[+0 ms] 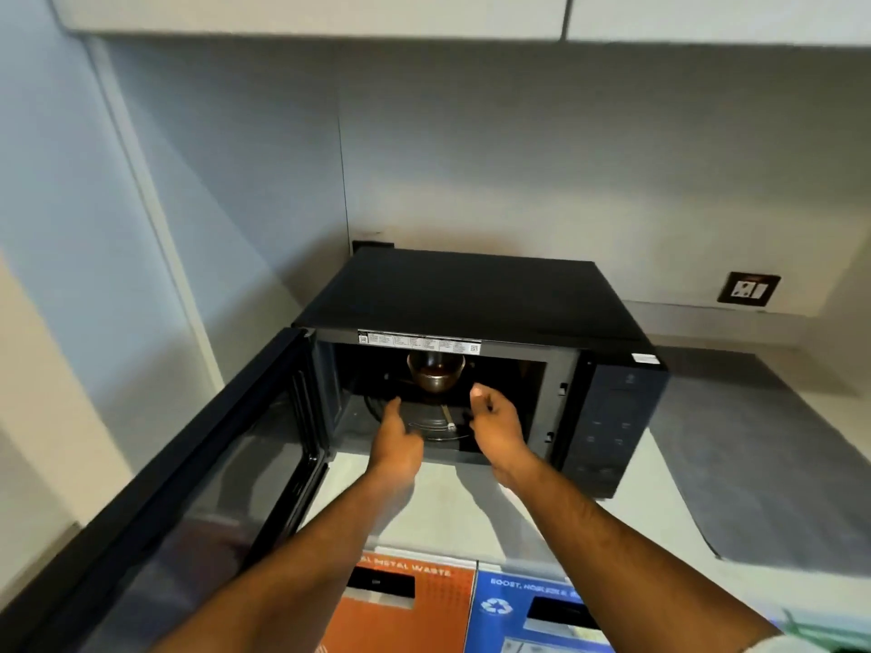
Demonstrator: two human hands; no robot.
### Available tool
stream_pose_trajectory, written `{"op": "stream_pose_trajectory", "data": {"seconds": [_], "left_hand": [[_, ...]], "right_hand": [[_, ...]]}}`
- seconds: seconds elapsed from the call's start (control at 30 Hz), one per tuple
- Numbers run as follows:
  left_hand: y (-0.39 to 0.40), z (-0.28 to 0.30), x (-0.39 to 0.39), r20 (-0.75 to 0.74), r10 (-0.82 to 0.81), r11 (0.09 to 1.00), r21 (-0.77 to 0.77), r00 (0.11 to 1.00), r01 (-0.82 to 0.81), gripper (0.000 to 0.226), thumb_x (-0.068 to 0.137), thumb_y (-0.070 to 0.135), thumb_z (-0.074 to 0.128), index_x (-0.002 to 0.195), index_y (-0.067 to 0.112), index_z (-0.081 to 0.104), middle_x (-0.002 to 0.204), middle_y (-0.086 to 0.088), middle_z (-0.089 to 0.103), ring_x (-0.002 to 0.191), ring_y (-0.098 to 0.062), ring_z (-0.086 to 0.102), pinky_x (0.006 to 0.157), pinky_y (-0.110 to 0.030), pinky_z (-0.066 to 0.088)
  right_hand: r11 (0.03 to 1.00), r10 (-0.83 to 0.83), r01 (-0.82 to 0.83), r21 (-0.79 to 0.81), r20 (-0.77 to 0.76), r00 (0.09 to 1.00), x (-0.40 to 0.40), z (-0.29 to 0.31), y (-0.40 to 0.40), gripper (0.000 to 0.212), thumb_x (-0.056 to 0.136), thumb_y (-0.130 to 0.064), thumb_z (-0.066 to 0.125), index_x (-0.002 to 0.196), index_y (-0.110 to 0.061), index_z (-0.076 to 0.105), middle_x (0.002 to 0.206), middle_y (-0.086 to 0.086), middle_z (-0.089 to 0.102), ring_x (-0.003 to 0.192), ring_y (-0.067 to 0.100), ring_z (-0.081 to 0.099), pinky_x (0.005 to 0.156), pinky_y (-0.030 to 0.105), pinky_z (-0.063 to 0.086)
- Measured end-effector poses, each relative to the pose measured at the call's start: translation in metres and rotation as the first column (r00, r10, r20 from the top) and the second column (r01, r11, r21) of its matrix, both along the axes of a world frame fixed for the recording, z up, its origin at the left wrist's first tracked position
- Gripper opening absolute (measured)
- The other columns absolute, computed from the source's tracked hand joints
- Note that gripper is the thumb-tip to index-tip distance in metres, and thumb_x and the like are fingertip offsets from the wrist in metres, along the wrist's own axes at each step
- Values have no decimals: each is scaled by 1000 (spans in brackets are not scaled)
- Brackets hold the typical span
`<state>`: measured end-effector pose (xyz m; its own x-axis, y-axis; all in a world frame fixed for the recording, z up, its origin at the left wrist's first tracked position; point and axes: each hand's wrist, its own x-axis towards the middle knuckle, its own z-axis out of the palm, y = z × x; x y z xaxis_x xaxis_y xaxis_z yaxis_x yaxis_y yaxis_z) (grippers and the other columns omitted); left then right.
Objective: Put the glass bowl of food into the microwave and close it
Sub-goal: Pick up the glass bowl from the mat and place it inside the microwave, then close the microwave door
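**Bowl in, door still open**

Glass bowl (pixel 436 373) sits deep in the microwave (pixel 471 351) cavity on the turntable, clear-walled, dark brown food inside. Both hands are just in front of it, empty: left hand (pixel 395 438) loosely open, right hand (pixel 497 424) half-curled. Door (pixel 198 487) swung wide to the left, so left hand is nearer for the close.
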<state>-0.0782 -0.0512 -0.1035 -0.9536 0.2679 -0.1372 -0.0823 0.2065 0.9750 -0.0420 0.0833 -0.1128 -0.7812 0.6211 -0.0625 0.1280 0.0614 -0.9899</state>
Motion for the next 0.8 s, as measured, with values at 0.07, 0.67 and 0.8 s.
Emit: {"op": "stream_pose_trajectory", "data": {"seconds": [0.07, 0.67, 0.8], "left_hand": [[-11, 7, 11, -51, -6, 998, -70, 999, 3, 63, 95, -5, 41, 154, 14, 27, 140, -7, 54, 117, -22, 53, 92, -24, 36], [-194, 103, 87, -539, -266, 622, -730, 799, -285, 78, 90, 24, 60, 154, 1, 21, 162, -22, 24, 153, -39, 16, 125, -50, 19], [-216, 98, 101, -493, -231, 485, -806, 839, -340, 80, 91, 37, 57, 151, -3, 25, 160, -31, 22, 149, -49, 18, 123, -53, 20]], "right_hand": [[1000, 13, -13, 14, 19, 1000, 11, 7, -2, 37, 104, -40, 48, 137, -25, 59, 133, 1, 65, 124, 22, 60, 112, 46, 46], [788, -81, 53, 614, 18, 997, 133, 117, 12, 49, 98, -31, 63, 143, -16, 53, 149, 10, 48, 138, 29, 47, 111, 38, 43], [634, -107, -28, 773, 123, 987, 137, 115, 34, 63, 95, -36, 66, 148, -10, 45, 154, 12, 43, 145, 31, 38, 118, 43, 39]]}}
